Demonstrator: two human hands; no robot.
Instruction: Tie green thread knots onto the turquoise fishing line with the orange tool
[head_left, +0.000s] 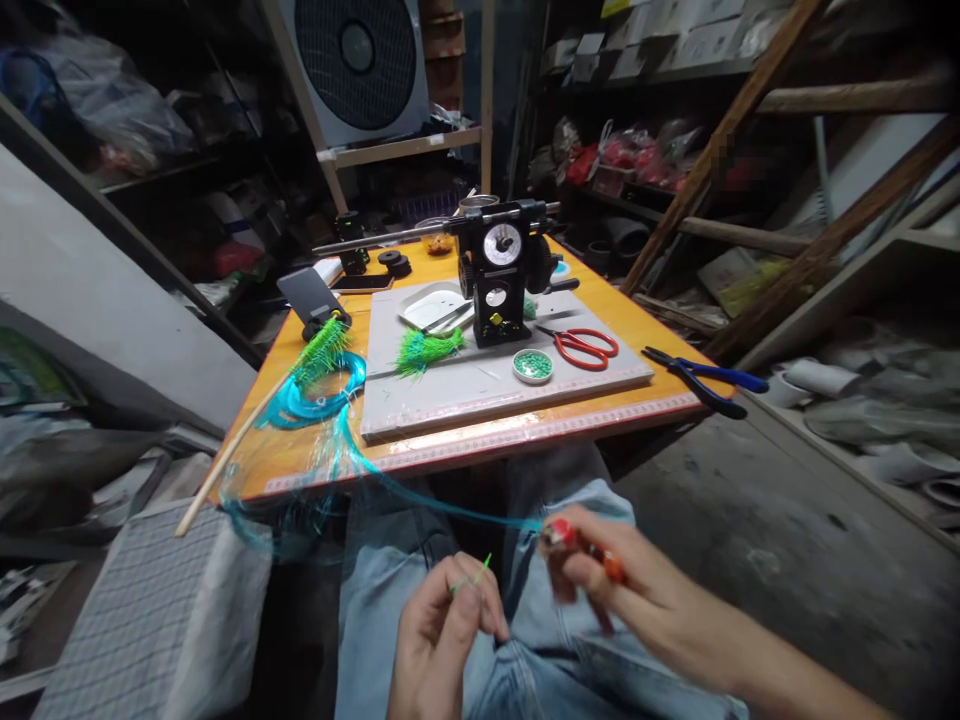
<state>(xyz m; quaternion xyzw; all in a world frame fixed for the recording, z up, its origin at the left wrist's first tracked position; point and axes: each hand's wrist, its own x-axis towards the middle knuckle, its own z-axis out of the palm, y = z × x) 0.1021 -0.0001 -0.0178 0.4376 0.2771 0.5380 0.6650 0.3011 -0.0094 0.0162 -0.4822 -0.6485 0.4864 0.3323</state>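
Low over my lap, my left hand (452, 622) pinches a thin bright green strand (482, 572) between thumb and fingers. My right hand (609, 580), to its right and a little higher, is closed around a small red-and-orange object (561, 533); blur hides its exact kind. A blue strand bundle (442, 507) runs from the blue coil (319, 392) on the table to beside my right hand; whether that hand holds it I cannot tell. Green bristly tufts lie by the coil: one on a wooden stick (232, 450), another, a loose tuft (429, 350), on the grey board (420, 405).
A black hand-cranked winder (501, 280) stands on the board. Near it are a dish of green beads (532, 366), red-handled scissors (585, 348) and a white tray (433, 304). Blue-handled pliers (705, 380) overhang the table's right edge. A wooden ladder (720, 150) leans at right.
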